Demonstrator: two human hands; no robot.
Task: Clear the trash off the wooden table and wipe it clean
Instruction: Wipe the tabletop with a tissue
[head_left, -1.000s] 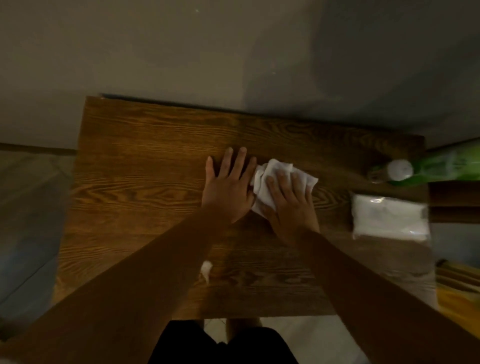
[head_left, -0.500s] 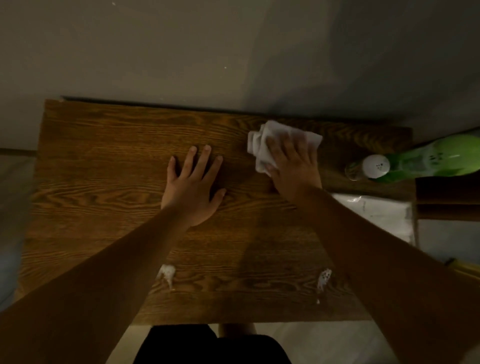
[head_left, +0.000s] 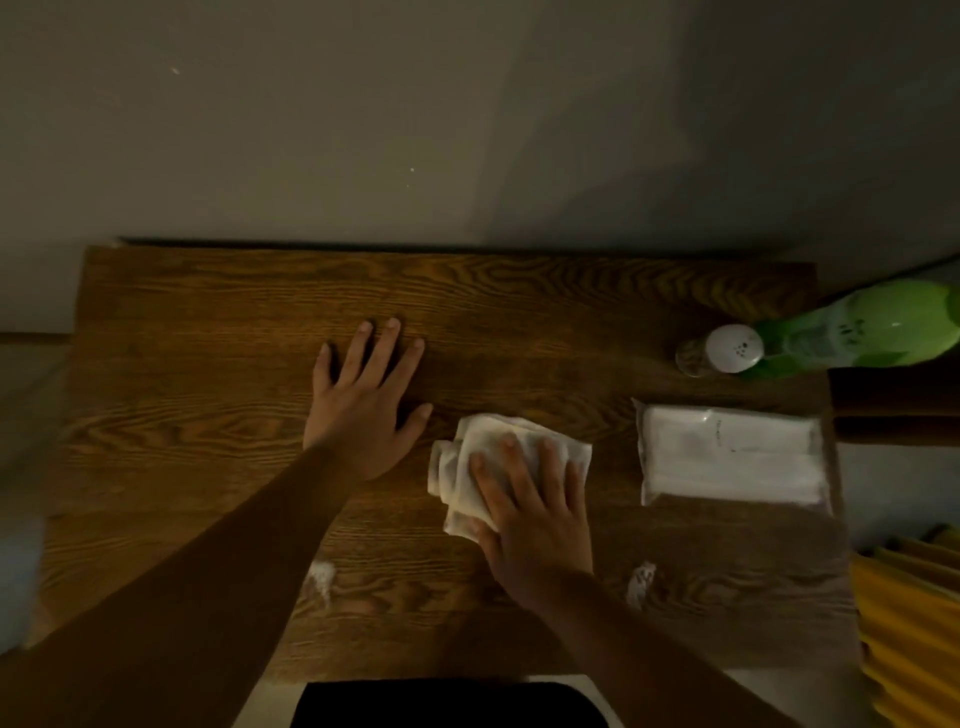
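The wooden table (head_left: 208, 415) fills the middle of the view, its far edge against a wall. My right hand (head_left: 535, 514) presses flat on a crumpled white wipe (head_left: 462, 467) near the table's middle, fingers spread over it. To its left my left hand (head_left: 363, 400) lies flat on the bare wood, palm down, fingers apart, holding nothing. Two small white scraps lie near the front edge: one scrap (head_left: 322, 574) beside my left forearm, the other scrap (head_left: 641, 579) to the right of my right wrist.
A sealed pack of white wipes (head_left: 732, 454) lies at the table's right side. Behind it a green bottle (head_left: 852, 330) with a white cap lies on its side. Yellow material (head_left: 914, 613) shows past the right edge. A grey wall rises behind the table.
My right hand has dragged the wipe from the far edge of the table back toward me. My left hand stays flat on the wood, now farther from the wipe than a second ago.
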